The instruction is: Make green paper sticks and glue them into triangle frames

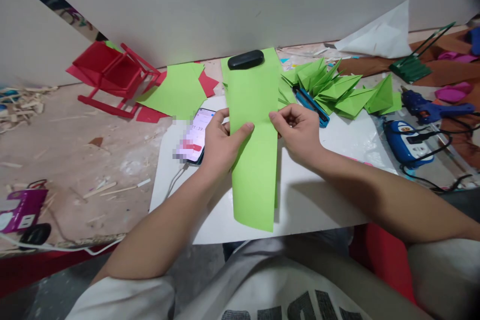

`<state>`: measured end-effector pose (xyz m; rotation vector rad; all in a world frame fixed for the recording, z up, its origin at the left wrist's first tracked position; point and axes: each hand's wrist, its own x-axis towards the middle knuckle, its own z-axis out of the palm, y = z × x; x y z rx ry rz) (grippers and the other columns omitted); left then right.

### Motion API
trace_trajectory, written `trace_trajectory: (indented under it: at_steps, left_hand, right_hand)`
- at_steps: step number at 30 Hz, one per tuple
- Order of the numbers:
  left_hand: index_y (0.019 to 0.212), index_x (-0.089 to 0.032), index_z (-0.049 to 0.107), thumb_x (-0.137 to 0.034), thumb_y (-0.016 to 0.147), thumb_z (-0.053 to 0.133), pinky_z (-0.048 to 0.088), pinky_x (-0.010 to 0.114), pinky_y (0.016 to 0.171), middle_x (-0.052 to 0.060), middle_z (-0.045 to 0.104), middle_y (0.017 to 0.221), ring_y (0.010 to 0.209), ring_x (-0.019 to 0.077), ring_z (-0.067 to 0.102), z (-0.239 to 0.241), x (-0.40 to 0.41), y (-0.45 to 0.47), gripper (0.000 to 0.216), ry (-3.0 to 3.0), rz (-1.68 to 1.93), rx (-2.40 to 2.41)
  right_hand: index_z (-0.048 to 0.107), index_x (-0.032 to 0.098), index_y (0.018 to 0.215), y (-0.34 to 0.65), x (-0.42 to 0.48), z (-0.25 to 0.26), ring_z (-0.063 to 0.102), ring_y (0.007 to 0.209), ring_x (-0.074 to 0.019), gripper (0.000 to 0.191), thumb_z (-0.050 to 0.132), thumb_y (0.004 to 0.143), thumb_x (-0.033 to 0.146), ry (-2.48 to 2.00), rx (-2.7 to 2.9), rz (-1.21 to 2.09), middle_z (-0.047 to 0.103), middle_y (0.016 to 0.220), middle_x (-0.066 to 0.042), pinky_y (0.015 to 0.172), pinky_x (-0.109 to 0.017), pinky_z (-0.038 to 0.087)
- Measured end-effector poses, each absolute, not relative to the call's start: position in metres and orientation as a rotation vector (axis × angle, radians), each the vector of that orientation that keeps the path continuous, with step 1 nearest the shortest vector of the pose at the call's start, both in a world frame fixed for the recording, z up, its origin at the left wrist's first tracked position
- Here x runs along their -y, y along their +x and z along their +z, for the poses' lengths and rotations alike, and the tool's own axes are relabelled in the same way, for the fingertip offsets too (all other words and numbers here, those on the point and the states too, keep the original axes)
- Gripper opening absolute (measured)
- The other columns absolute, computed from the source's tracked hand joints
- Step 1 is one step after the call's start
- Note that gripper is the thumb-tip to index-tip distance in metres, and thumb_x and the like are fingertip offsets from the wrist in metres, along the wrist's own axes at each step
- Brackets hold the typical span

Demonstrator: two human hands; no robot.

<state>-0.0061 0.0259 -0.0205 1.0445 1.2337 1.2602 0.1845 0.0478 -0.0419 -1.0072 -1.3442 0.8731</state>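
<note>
A long strip of light green paper (pixel 254 170) stretches toward me over a white board (pixel 311 205), its near end curling slightly. My left hand (pixel 225 142) grips the strip's left edge, thumb on top and fingers underneath. On the right edge, my right hand (pixel 296 127) pinches the paper between thumb and curled fingers. A black oblong case (pixel 245 60) rests across the far end of the green paper. Just left of my left hand lies a lit phone (pixel 195 135) with a cable. Beside my right hand is a blue utility knife (pixel 311 105).
Folded green paper pieces (pixel 337 87) are heaped at right. A blue glue gun (pixel 431 105) and a blue power strip (pixel 408 145) with black cords lie further right. At left are a red miniature chair (pixel 116 77), cut green paper (pixel 180 90) and wood scraps (pixel 26 102).
</note>
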Motion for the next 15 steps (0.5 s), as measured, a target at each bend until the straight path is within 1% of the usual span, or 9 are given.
trace_trajectory:
  at_steps: [3,6,9,13,15]
  left_hand:
    - [0.105,-0.022,0.072,-0.059,0.073,0.104,0.060,0.032,0.069,0.002,0.080,0.085,0.070,0.0187,0.074,-0.022,-0.028,-0.007,0.058,1.019,1.311,-1.259]
    - [0.086,-0.021,0.074,-0.063,0.074,0.103,0.053,0.029,0.064,0.000,0.074,0.077,0.066,0.0144,0.065,-0.026,-0.031,-0.010,0.052,1.030,1.371,-1.353]
    - [0.080,-0.021,0.074,-0.062,0.079,0.101,0.046,0.028,0.061,-0.001,0.067,0.072,0.063,0.0124,0.056,-0.028,-0.032,-0.013,0.049,1.059,1.368,-1.403]
    - [0.068,-0.022,0.062,-0.060,0.086,0.097,0.034,0.028,0.055,-0.005,0.049,0.060,0.057,0.0108,0.041,-0.023,-0.030,-0.013,0.054,1.107,1.362,-1.411]
    - [0.068,-0.022,0.063,-0.056,0.086,0.097,0.033,0.028,0.055,-0.005,0.049,0.060,0.057,0.0109,0.039,-0.021,-0.029,-0.012,0.051,1.121,1.339,-1.389]
  right_hand:
    - [0.062,0.025,0.076,0.189,-0.058,-0.044,0.052,0.049,-0.0123,0.056,0.083,0.095,0.074,-1.022,1.277,0.854,0.058,0.058,0.005,0.049,-0.029,0.041]
    - [0.060,0.026,0.075,0.192,-0.064,-0.043,0.049,0.047,-0.0114,0.062,0.081,0.092,0.081,-1.007,1.258,0.798,0.054,0.057,0.006,0.047,-0.029,0.039]
    - [0.060,0.026,0.074,0.192,-0.065,-0.041,0.049,0.047,-0.0109,0.064,0.080,0.091,0.084,-0.990,1.259,0.763,0.054,0.058,0.006,0.046,-0.028,0.040]
    - [0.059,0.026,0.074,0.192,-0.064,-0.037,0.048,0.046,-0.0105,0.067,0.078,0.091,0.087,-0.977,1.248,0.732,0.053,0.057,0.006,0.045,-0.028,0.039]
    - [0.059,0.026,0.073,0.193,-0.065,-0.036,0.047,0.046,-0.0101,0.067,0.078,0.090,0.088,-0.983,1.238,0.712,0.052,0.057,0.006,0.044,-0.028,0.038]
